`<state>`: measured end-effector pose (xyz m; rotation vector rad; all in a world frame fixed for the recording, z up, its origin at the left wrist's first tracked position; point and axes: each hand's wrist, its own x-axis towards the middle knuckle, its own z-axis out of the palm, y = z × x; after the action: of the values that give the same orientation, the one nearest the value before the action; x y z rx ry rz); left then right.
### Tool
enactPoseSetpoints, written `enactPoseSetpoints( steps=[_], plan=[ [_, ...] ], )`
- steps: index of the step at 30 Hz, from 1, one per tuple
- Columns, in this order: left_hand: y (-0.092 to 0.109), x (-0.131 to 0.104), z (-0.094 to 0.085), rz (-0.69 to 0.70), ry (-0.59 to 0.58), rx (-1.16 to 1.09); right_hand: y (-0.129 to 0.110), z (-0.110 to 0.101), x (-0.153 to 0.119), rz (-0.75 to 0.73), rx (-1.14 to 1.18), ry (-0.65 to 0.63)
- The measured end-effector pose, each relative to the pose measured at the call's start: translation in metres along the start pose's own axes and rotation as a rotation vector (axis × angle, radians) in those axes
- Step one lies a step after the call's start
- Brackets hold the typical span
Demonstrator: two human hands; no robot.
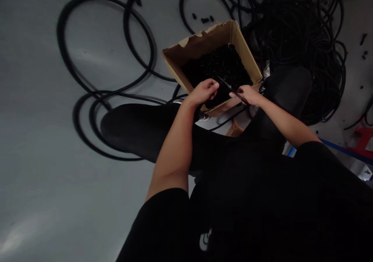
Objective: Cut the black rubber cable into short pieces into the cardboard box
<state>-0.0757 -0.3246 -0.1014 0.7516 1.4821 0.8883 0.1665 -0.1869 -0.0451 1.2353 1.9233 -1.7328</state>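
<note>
The right hand (246, 93) gripped black-handled scissors (229, 86) at the cardboard box's (247, 52) near right corner, blades angled toward the left hand (203, 91); a slip could have nicked its curled fingers. Whether those held anything, I could not tell. Black pieces (211, 65) lay inside. Tangled hose (291, 40) crowded the far right corner; loops (60, 32) beyond the left edge posed a snag hazard.

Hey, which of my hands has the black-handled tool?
Your right hand. It grips the black-handled tool; your left hand is curled near the metal tip, not around the handle.
</note>
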Motion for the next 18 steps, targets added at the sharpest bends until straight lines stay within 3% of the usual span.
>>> enactPoseSetpoints(
  steps=[5, 12, 18],
  plan=[
    [-0.004, -0.002, -0.01, 0.05, 0.046, 0.042, 0.008, -0.001, 0.001, 0.034, -0.013, 0.045],
    [-0.016, 0.0, -0.008, 0.087, -0.141, 0.072, 0.008, -0.002, 0.003, -0.035, -0.072, 0.043],
    [-0.02, 0.003, -0.015, 0.076, -0.057, 0.119, 0.0, -0.009, -0.004, 0.014, -0.118, -0.018]
  ],
)
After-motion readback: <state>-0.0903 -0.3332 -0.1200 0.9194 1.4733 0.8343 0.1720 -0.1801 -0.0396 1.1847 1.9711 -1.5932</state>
